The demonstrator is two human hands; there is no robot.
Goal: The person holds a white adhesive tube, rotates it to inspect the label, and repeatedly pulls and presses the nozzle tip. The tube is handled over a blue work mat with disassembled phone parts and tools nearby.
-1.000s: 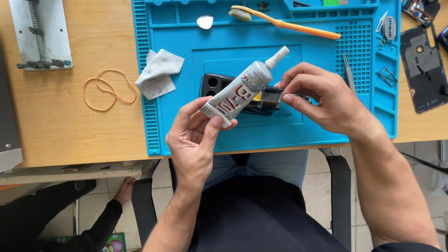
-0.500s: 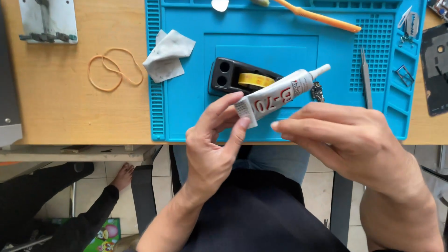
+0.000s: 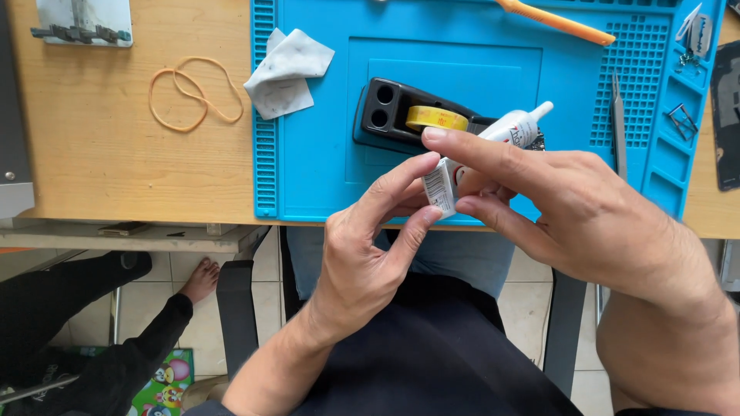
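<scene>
A white glue tube [image 3: 518, 129] with a tapered nozzle points up and right over the blue work mat [image 3: 324, 146]. My left hand [image 3: 370, 254] pinches its flat crimped end from below. My right hand [image 3: 570, 208] closes over the tube's body from the right and hides most of it. Just behind the tube stands a black tape dispenser [image 3: 401, 112] with a yellow roll.
A grey cloth [image 3: 287, 73] lies at the mat's left edge, with orange rubber bands [image 3: 189, 92] on the wooden desk beside it. An orange toothbrush handle [image 3: 559, 21], tweezers [image 3: 618, 123] and small metal parts lie on the mat's right. Another person's foot [image 3: 202, 279] shows below the desk.
Both hands have drawn the tube down and toward me, near the mat's front edge. My right hand has slid over the tube and now covers most of it.
</scene>
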